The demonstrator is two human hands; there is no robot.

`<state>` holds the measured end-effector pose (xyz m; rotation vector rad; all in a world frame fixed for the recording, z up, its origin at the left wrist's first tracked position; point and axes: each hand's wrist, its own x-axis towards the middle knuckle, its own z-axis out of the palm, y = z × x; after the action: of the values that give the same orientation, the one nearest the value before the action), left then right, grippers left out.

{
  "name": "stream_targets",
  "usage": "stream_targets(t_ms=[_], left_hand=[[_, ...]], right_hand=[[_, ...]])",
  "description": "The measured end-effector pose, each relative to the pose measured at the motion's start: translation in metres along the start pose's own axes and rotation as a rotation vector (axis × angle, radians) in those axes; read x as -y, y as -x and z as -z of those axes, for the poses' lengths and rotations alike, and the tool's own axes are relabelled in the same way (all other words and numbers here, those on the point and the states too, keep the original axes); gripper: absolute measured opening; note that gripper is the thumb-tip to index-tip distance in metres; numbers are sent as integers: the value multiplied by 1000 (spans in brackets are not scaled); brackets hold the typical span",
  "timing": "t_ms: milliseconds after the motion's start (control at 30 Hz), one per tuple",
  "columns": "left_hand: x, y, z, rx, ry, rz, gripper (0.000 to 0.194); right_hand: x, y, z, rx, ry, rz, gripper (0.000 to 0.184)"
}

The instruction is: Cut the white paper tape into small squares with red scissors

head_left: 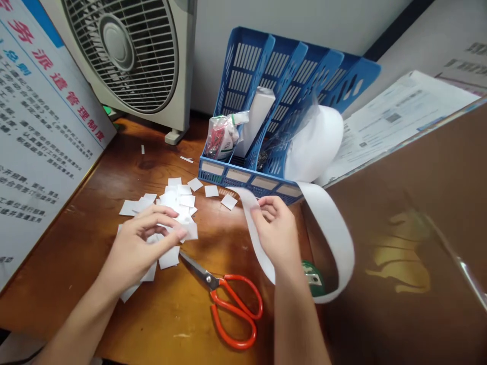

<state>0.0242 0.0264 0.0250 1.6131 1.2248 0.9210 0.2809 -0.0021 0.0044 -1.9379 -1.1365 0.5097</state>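
Observation:
My left hand [146,241] hovers over a loose pile of white square pieces [177,195] on the wooden table. Its thumb and fingers are apart, the thumb tip close to one piece. In my right hand [276,228] the curled fingers and thumb grip a long white strip [253,223] near its free end. The strip loops down behind my right forearm and back up to a white roll [315,142] in the blue file rack. Between my arms lie scissors [209,281] with orange handles, their blades pointing at the pile.
The blue file rack [251,177] stands at the back, holding a plastic bag [222,137] and a white box [256,119]. A box fan [125,56] stands back left, beside a printed board [41,126]. A green round object [314,279] sits by my right forearm, near a brown panel [411,213].

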Motion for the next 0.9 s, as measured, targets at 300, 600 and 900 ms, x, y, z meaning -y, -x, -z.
stream_targets(t_ms=[300, 600, 900], left_hand=[[-4, 21, -25, 317, 170, 131, 18], [3, 16, -36, 382, 301, 307, 27], [7, 16, -46, 293, 376, 380, 30]], right_hand=[[6, 53, 25, 327, 304, 493, 22], [9, 46, 37, 531, 378, 446, 25], [18, 55, 24, 478, 238, 500, 15]])
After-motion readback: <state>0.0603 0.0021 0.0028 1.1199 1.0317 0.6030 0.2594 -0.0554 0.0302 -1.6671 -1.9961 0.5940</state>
